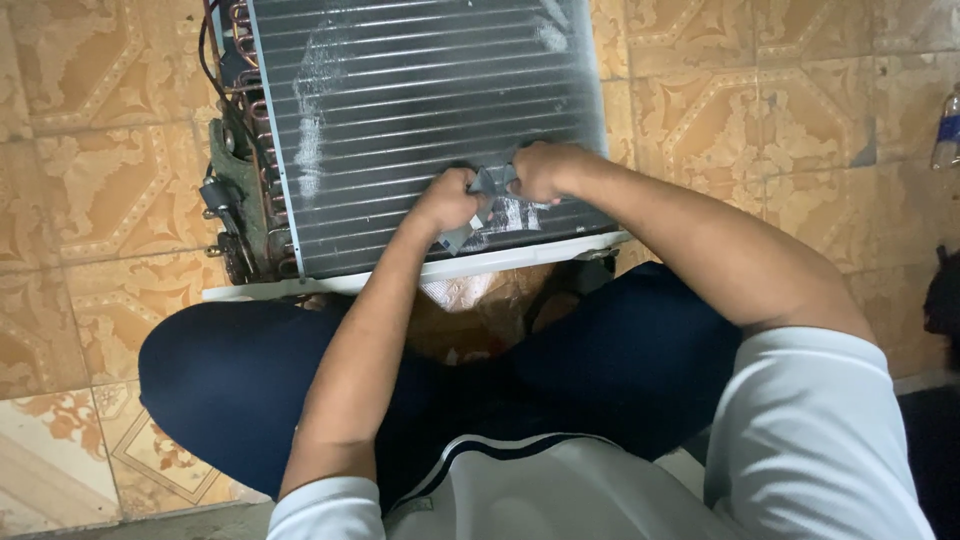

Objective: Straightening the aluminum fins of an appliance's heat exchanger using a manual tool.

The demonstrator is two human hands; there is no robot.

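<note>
A finned metal coil [420, 110] of an air-conditioning unit lies on the tiled floor in front of me. Its fins are dark grey with pale scraped patches. My left hand [447, 200] and my right hand [545, 170] are both closed on a small grey tool or strip [478, 210] pressed against the fins near the coil's lower edge. Exactly what the grey piece is, I cannot tell. A white frame edge [440, 270] runs below the coil. Copper tube bends [255, 120] and wiring sit along the coil's left side.
My crossed legs in dark trousers [260, 370] sit right below the unit. Patterned tan floor tiles [90, 180] surround it. A plastic bottle [947, 125] stands at the far right edge. A dark object [942, 300] shows at the right.
</note>
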